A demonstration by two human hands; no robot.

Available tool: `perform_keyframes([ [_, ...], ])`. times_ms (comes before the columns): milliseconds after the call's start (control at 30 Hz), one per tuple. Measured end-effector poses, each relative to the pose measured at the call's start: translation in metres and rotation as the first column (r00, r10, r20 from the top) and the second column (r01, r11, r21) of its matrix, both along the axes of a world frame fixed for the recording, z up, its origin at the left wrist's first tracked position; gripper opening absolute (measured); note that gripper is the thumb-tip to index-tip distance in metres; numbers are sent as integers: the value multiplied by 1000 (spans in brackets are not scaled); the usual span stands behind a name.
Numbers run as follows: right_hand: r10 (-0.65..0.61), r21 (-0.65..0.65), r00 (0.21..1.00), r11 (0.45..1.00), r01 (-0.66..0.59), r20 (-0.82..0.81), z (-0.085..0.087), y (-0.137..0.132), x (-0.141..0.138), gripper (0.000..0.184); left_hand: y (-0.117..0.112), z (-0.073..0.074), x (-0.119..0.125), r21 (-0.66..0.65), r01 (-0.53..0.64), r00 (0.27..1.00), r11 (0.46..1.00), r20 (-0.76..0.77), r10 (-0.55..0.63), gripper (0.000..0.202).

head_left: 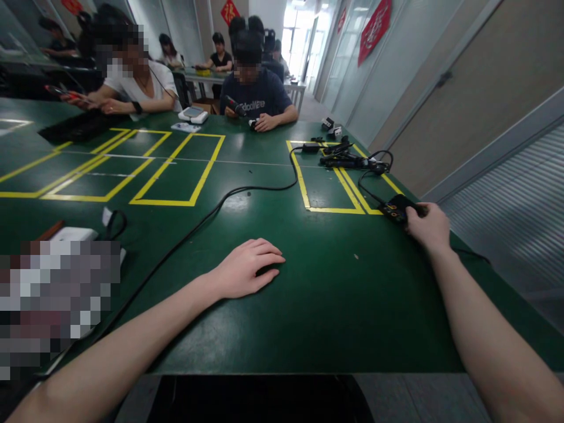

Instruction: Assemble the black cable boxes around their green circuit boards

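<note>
My left hand (249,269) lies palm down on the green table (317,305), fingers loosely apart and holding nothing. Over at the right edge, my right hand (429,228) grips a small black device (395,207) with coloured markings on its side; its exact kind I cannot make out. A thin black cord (369,187) runs near that device towards a heap of black cables (341,155) behind it. My fingers cover the near end of the device.
Yellow tape rectangles (194,202) mark the table. A long black cable (198,232) crosses it from a black adapter (311,148). Small black-and-white blocks (333,133) stand at the far right. Opposite sit a person in a dark shirt (259,97) and one in white (154,88), both handling tools.
</note>
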State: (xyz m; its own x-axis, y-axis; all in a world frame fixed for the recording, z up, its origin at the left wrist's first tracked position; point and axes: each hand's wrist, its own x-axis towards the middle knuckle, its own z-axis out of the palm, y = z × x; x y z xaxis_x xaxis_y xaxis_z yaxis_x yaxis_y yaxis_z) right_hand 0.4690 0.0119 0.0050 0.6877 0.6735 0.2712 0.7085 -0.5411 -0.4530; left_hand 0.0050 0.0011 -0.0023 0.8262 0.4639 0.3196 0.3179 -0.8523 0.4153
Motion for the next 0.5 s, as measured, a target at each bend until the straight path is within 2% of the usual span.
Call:
perform_keyframes([
  [133,-84,-74,985,995,74,-152,8,-2,-3,48,0,1,1,-22,-7,1000,1000,2,7,29],
  [333,-132,-88,974,989,118,-184,16,-2,-10,59,-2,3,0,-40,-5,1000,999,6,6,30],
  [500,-122,-73,970,991,109,-208,14,-5,-12,55,-2,3,0,-42,-2,1000,999,4,2,30],
])
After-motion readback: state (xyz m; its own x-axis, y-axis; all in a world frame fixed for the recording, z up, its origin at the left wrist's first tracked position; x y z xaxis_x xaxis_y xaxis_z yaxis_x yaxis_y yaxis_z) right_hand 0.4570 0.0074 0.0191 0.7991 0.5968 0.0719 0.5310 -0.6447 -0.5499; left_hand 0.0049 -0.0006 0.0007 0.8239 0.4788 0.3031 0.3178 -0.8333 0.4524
